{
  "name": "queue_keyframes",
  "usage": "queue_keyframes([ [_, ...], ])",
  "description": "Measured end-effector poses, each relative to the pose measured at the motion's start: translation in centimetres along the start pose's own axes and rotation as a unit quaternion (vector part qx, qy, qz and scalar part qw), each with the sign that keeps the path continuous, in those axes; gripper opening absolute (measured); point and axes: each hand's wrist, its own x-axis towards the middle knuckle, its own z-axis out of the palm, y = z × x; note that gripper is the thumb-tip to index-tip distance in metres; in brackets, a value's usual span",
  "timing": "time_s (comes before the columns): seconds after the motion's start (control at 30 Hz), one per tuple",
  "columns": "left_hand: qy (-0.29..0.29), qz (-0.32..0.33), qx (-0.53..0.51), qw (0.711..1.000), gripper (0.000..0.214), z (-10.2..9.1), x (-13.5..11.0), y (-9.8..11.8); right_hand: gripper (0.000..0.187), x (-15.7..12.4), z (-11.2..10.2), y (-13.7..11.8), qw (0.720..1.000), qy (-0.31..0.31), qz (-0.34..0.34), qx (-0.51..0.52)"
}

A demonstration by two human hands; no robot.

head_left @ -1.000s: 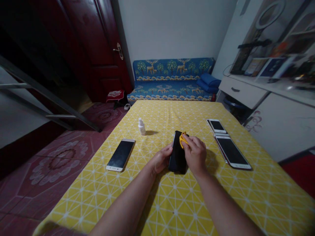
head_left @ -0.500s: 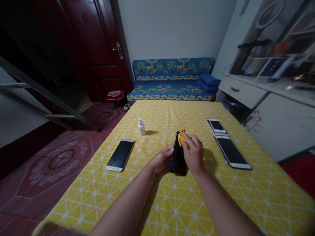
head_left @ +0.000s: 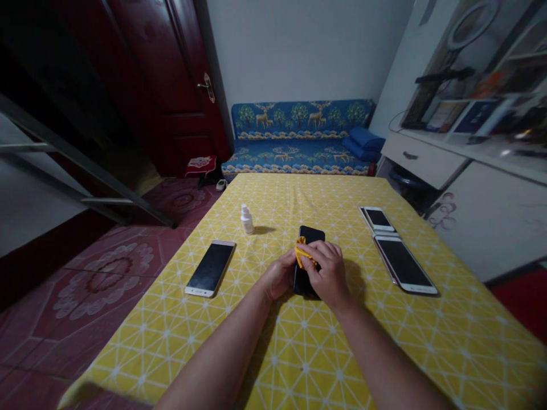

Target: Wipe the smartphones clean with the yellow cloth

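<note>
The right hand (head_left: pixel 327 270) pinches a crumpled yellow cloth (head_left: pixel 301 252) against a glossy black smartphone (head_left: pixel 311 234); the left hand (head_left: pixel 277 276) cups its edge.

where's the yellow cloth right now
In the head view, the yellow cloth is held under the right hand against the upper part of the black smartphone, which the left hand grips from the left side.

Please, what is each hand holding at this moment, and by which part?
The left hand holds the black smartphone by its left edge. The right hand pinches the yellow cloth by its bunched folds, pressing it against the phone's upper surface.
</note>
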Motion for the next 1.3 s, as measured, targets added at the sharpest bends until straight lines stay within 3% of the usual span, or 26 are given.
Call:
queue_keyframes([
  [0.27, -0.007, 0.021, -0.035, 0.999, 0.020, -0.2, 0.1, 0.3, 0.024, -0.3, -0.1, -0.5, 0.999, -0.034, -0.006, 0.021],
  [0.63, 0.068, 0.054, -0.110, 0.990, 0.021, -0.6, 0.4, 1.1, 0.026, -0.9, -0.2, -1.3, 0.994, -0.083, -0.048, 0.048],
  [0.87, 0.111, 0.094, -0.138, 0.980, 0.014, -1.3, 0.7, 1.8, 0.020, -1.0, -0.9, 0.1, 0.999, -0.038, -0.018, 0.010],
  [1.07, 0.095, 0.111, -0.134, 0.980, 0.014, -1.1, 0.6, 1.9, 0.018, -1.3, -0.8, 0.8, 1.000, -0.015, 0.017, -0.020],
  [1.3, 0.070, 0.129, -0.103, 0.984, 0.022, -0.1, 0.4, 1.2, 0.019, -1.2, -0.2, -1.2, 0.996, -0.064, -0.054, 0.033],
])
